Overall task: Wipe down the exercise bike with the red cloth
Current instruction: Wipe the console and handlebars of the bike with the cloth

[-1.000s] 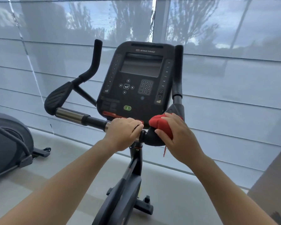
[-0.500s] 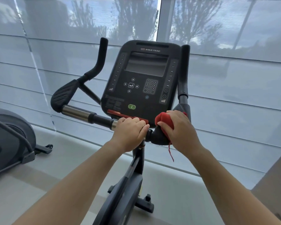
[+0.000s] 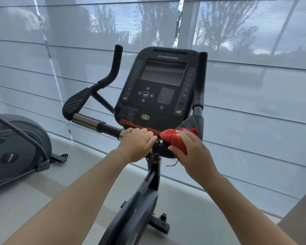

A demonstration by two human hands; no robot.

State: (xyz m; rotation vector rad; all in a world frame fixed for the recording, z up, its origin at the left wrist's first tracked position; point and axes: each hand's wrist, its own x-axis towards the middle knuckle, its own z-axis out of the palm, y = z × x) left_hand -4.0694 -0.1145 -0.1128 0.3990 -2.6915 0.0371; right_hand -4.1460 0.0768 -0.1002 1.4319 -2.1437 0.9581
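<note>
A black exercise bike (image 3: 159, 89) stands in front of me, its console facing me and its handlebar (image 3: 88, 121) running across below the console. My left hand (image 3: 137, 146) grips the handlebar just left of the centre post. My right hand (image 3: 193, 152) holds the red cloth (image 3: 173, 139) against the right bend of the handlebar, fingers over the cloth and thumb under it. A loose red thread hangs below the cloth. Part of the cloth is hidden under my hand.
Another grey exercise machine (image 3: 16, 149) stands on the floor at the left. Behind the bike runs a wall of windows with sheer blinds (image 3: 254, 85). A brown surface (image 3: 302, 221) cuts into the lower right corner. The bike's frame and base foot (image 3: 159, 225) lie below my arms.
My right hand has slid the cloth along the right bend of the handlebar and spread it more. My left hand keeps its grip. The view has shifted slightly.
</note>
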